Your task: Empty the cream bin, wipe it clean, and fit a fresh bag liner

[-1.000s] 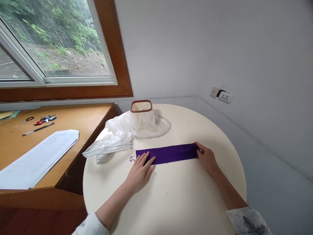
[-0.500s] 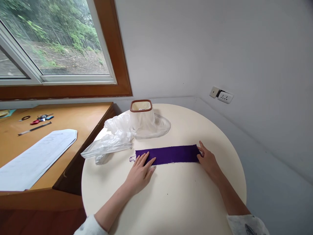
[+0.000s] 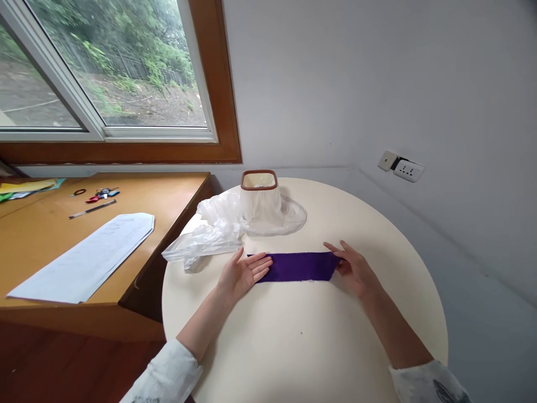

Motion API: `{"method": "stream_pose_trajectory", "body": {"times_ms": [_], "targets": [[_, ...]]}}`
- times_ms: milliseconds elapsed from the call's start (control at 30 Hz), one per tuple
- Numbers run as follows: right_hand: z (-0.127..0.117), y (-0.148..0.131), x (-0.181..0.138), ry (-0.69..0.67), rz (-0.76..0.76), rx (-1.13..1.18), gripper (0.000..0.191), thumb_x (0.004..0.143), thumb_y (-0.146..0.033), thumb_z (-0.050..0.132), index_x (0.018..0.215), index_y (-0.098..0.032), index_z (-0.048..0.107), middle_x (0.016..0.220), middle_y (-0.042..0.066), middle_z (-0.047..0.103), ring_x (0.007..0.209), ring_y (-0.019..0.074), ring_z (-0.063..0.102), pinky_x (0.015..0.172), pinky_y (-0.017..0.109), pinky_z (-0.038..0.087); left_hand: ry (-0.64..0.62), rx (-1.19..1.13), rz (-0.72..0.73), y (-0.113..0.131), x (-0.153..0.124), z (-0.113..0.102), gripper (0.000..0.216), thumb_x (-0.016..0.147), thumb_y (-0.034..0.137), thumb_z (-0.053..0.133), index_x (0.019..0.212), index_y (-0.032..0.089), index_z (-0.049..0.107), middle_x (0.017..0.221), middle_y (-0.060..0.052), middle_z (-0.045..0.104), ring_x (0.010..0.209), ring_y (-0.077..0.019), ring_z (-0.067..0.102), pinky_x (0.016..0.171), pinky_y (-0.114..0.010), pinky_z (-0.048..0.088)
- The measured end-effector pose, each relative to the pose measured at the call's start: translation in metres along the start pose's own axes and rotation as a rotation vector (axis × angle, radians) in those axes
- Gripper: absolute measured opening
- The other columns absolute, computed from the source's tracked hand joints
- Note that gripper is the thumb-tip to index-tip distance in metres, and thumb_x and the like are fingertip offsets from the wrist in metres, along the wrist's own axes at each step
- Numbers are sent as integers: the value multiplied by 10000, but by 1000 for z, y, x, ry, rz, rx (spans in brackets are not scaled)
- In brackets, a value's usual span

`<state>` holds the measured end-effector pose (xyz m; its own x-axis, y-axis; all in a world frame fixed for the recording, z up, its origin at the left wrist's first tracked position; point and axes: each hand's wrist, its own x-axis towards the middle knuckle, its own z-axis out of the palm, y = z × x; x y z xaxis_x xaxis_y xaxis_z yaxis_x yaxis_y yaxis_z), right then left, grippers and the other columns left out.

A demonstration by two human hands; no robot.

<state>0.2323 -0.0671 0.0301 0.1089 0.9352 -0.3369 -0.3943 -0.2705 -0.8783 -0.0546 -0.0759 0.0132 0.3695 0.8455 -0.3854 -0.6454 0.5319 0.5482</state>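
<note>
A purple strip of cloth (image 3: 300, 266) lies lengthwise across the round cream table (image 3: 319, 324). My left hand (image 3: 242, 273) is over its left end, palm turned up and fingers stretched out, covering part of that end. At the other end, my right hand (image 3: 352, 267) pinches the upper right corner of the cloth between thumb and fingers, and that corner is lifted a little. Its other fingers point outward.
Behind the cloth stands a small bin (image 3: 259, 180) with a brown rim and a plastic liner. A crumpled clear plastic bag (image 3: 210, 238) lies beside it. On the wooden desk (image 3: 176, 193) at left are folded white paper (image 3: 90, 257), keys (image 3: 103, 194) and a pen-like stick (image 3: 92, 209).
My left hand has turned from palm down to palm up. My right hand has raised the cloth's right corner. The whole view has shifted, so the scene sits further right.
</note>
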Motion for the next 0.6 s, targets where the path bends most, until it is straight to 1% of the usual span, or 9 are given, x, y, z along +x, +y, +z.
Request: {"method": "stream_pose_trajectory", "body": {"times_ms": [100, 200, 267, 333, 400, 433, 500, 533, 600], "targets": [[53, 9, -7, -140, -58, -81, 864, 658, -111, 597, 1423, -176, 202, 1152, 55, 635, 535, 70, 463, 443, 168, 434, -65, -11, -79, -1, 0, -2, 642, 839, 491, 465, 1205, -36, 459, 1223, -268, 527, 1166, -299, 509, 995, -353, 394], [101, 31, -17, -388, -141, -239, 904, 678, -118, 569, 1443, -232, 101, 1162, 67, 623, 525, 47, 463, 505, 181, 448, -101, 37, -82, -3, 0, -4, 649, 843, 550, 414, 1165, -5, 508, 1168, -242, 570, 1071, -270, 574, 950, -358, 422], [123, 45, -23, -574, -179, -325, 920, 684, -118, 567, 1438, -300, 72, 1228, 73, 572, 566, 44, 514, 554, 202, 467, -88, 97, -41, -5, 0, -5, 600, 857, 548, 385, 1088, 27, 571, 1080, -205, 617, 932, -224, 623, 867, -333, 466], [133, 55, -26, -695, -212, -345, 879, 711, -139, 553, 1431, -331, 86, 1260, 69, 538, 663, 67, 575, 631, 241, 491, -48, 155, 1, -5, -1, -7, 543, 867, 527, 383, 1007, 57, 617, 989, -168, 645, 808, -183, 631, 774, -300, 492], [132, 58, -22, -698, -249, -350, 769, 742, -167, 527, 1421, -300, 191, 1210, 62, 567, 727, 91, 599, 713, 282, 497, -19, 182, 12, -5, -1, -8, 497, 865, 505, 409, 954, 73, 640, 935, -147, 654, 764, -169, 624, 740, -285, 495], [128, 58, -18, -657, -273, -372, 683, 752, -177, 511, 1392, -266, 292, 1156, 60, 596, 743, 102, 604, 745, 294, 493, -10, 200, 18, -5, -1, -9, 471, 861, 489, 433, 946, 78, 647, 926, -140, 657, 764, -167, 622, 742, -284, 493], [115, 56, -4, -534, -340, -472, 486, 761, -185, 478, 1246, -203, 504, 1039, 58, 639, 782, 127, 612, 785, 305, 479, 5, 252, 42, -7, 0, -9, 379, 830, 426, 525, 955, 92, 653, 921, -122, 663, 768, -158, 617, 745, -272, 488], [106, 55, 4, -468, -386, -547, 404, 760, -183, 464, 1149, -187, 575, 995, 58, 648, 805, 140, 612, 790, 307, 473, 21, 283, 64, -8, 1, -9, 329, 800, 377, 586, 970, 102, 651, 922, -109, 666, 771, -151, 614, 743, -259, 483], [89, 55, 19, -367, -491, -707, 326, 749, -167, 451, 1025, -182, 622, 965, 55, 649, 822, 152, 602, 796, 316, 464, 76, 367, 126, -12, 3, -7, 344, 718, 272, 689, 1025, 127, 628, 926, -85, 668, 782, -143, 609, 736, -244, 471]]}}
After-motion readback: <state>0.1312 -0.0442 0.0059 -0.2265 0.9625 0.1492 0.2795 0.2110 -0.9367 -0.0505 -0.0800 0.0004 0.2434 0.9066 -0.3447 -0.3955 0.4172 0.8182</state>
